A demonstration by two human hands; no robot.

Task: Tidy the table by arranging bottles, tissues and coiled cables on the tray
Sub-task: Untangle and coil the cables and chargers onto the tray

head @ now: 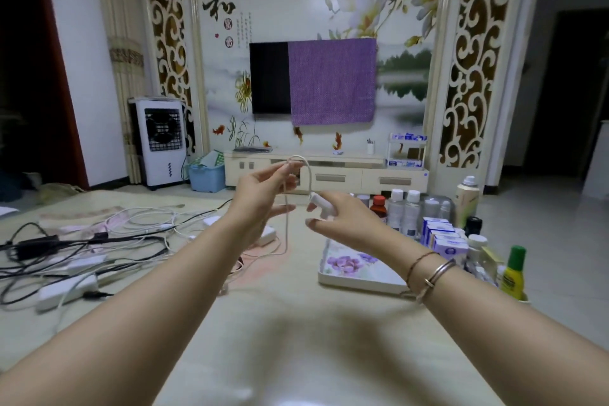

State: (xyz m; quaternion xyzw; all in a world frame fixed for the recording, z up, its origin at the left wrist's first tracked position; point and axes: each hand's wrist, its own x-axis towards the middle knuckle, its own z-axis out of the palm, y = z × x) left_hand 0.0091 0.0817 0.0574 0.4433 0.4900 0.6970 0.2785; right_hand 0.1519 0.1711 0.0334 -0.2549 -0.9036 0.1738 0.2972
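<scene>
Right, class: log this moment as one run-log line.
left hand: pinches cable | right hand: holds plug | tray: no cable yet

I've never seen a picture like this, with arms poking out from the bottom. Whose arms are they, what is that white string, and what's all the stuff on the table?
The camera sits on a person's head, so you see their own two arms reaching forward. The left hand pinches a thin white cable and lifts it up. The right hand holds the cable's white plug end. On the table, a messy pile of cables lies to the left. To the right sits a flowered tray, with bottles and small boxes beside it.
</scene>
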